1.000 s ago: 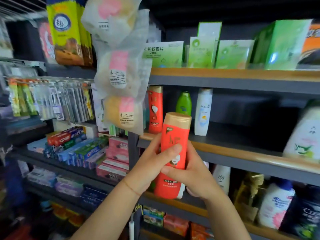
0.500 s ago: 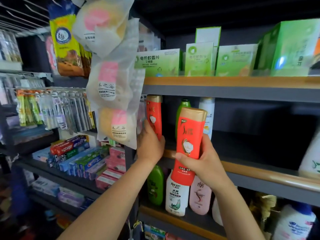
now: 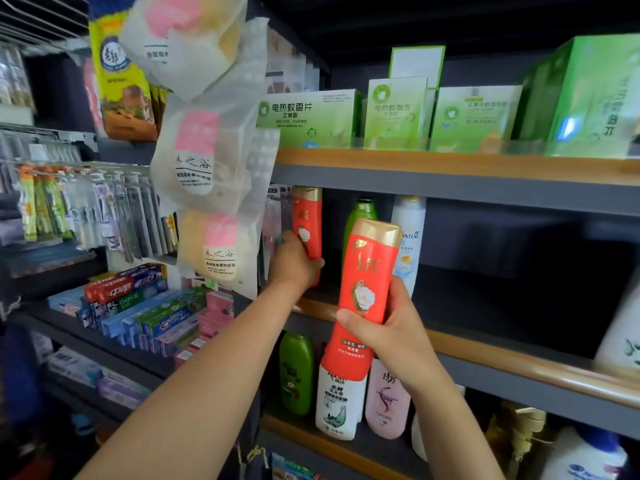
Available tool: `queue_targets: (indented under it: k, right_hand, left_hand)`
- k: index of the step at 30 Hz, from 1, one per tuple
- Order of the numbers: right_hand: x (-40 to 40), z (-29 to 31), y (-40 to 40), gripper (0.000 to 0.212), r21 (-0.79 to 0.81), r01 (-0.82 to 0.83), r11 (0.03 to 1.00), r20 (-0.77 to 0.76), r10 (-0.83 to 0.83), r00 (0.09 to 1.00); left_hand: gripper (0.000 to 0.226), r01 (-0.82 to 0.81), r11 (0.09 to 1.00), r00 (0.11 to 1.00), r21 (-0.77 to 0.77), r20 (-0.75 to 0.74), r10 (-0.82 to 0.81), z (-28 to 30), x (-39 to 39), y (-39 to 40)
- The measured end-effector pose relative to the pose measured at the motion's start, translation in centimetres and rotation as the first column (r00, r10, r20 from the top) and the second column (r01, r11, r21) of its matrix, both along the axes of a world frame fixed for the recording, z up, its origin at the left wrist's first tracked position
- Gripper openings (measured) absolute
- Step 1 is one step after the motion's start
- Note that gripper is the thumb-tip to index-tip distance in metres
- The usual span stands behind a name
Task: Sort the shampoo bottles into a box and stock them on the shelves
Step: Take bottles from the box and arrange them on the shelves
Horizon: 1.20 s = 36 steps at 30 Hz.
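My right hand (image 3: pixel 394 336) grips a red shampoo bottle with a gold cap (image 3: pixel 369 289), held upright in front of the middle shelf (image 3: pixel 502 355). My left hand (image 3: pixel 294 263) is wrapped around the lower part of a second red gold-capped bottle (image 3: pixel 308 223) that stands at the left end of that shelf. Behind the held bottle stand a green bottle (image 3: pixel 362 213) and a white bottle (image 3: pixel 408 233). The box is out of view.
Hanging bags of sponges (image 3: pixel 207 161) dangle just left of the shelf. Green boxes (image 3: pixel 394 116) fill the top shelf. A green bottle (image 3: pixel 296 372), a white one (image 3: pixel 337 407) and a pink one (image 3: pixel 386 400) stand below. Toothpaste boxes (image 3: pixel 138 306) lie at left.
My left hand let go of the held bottle, reached up-left and took hold of the red bottle on the shelf. My right hand raised its bottle towards the middle shelf.
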State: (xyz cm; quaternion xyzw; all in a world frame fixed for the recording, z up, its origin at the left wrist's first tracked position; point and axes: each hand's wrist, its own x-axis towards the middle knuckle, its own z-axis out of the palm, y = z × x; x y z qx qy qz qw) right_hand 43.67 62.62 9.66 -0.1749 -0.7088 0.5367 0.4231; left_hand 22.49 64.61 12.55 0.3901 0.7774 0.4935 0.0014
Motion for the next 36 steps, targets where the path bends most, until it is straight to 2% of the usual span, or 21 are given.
queue_targets:
  k: [7,9,11,14,16,18,20,22,25,29,36]
  right_hand:
    - [0.0,-0.1,0.0,0.064,-0.003,-0.012,1.0,-0.014,0.012,1.0]
    - [0.0,0.1,-0.1,0.064,0.001,-0.022,1.0,-0.029,0.022,0.999]
    - [-0.1,0.6,-0.2,0.064,0.021,-0.037,0.999,-0.049,0.038,0.998]
    - [-0.6,1.9,-0.6,0.067,0.086,-0.031,0.996,-0.116,0.041,0.992]
    - [-1.5,2.9,-0.6,0.073,0.129,-0.007,0.992,-0.166,0.029,0.986]
    - [-2.7,3.9,-0.5,0.079,0.189,0.04,0.981,-0.195,-0.002,0.981]
    - [-4.1,4.6,-0.1,0.084,0.263,0.078,0.962,-0.203,-0.024,0.979]
    - [-5.5,5.0,0.3,0.086,0.317,0.081,0.945,-0.192,-0.02,0.981]
    - [-7.3,5.0,0.9,0.09,0.369,0.08,0.926,-0.153,-0.024,0.988]
    - [-8.6,4.6,1.6,0.093,0.411,0.054,0.91,-0.104,-0.012,0.994]
    - [-9.6,4.1,2.2,0.085,0.374,0.077,0.924,-0.016,-0.077,0.997]
  left_hand:
    - [0.06,0.025,0.999,1.0,-0.028,0.0,-0.025,0.0,0.0,0.4]
    - [0.052,0.041,0.996,0.998,0.073,-0.059,-0.037,-0.4,0.4,-0.4]
    - [0.042,0.139,0.959,0.989,0.247,-0.093,-0.119,-1.1,1.6,-2.1]
    - [0.039,0.26,0.857,0.949,0.444,0.048,-0.313,-3.1,3.7,-5.9]
    - [0.039,0.26,0.783,0.888,0.566,0.18,-0.424,-4.2,4.8,-8.2]
    - [0.032,0.27,0.729,0.844,0.629,0.21,-0.494,-4.7,5.4,-9.6]
    - [0.049,0.328,0.738,0.856,0.59,0.145,-0.497,-4.5,5.9,-10.6]
    - [0.066,0.376,0.788,0.897,0.488,0.023,-0.442,-4.2,5.8,-10.6]
    - [0.056,0.335,0.839,0.941,0.429,-0.108,-0.321,-3.5,4.9,-9.7]
    - [0.045,0.194,0.871,0.981,0.451,-0.08,-0.177,-3.3,4.0,-8.8]
    - [0.064,0.216,0.893,0.973,0.395,-0.006,-0.233,-3.3,3.7,-8.1]
